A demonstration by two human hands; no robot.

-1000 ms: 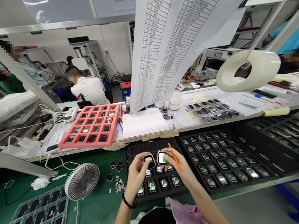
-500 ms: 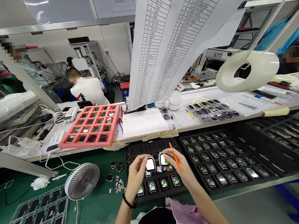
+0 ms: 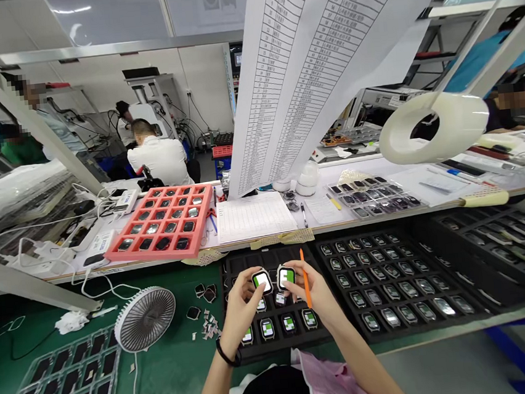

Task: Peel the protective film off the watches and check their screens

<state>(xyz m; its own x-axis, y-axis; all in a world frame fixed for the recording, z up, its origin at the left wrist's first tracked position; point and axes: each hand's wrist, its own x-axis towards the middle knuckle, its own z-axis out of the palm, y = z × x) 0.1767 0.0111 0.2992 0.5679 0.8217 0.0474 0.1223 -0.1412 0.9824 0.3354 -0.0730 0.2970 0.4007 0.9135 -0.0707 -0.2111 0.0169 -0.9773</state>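
Observation:
My left hand pinches a small square smartwatch body with a lit white-and-green screen. My right hand grips a second lit smartwatch body beside it and also keeps an orange pen between its fingers. Both watches are held side by side, screens up, just above a black tray. Several more lit watch bodies sit in that tray's near pockets.
A small white desk fan and loose small parts lie on the green mat to the left. A larger black tray of watches is right, a red tray on the shelf behind. Hanging paper sheets and a tape roll overhang. A person in white sits behind.
Both hands stayed over the black tray, tilting the two watches slightly. The left watch's screen went from dark to white to green-and-white. The orange pen swung more upright.

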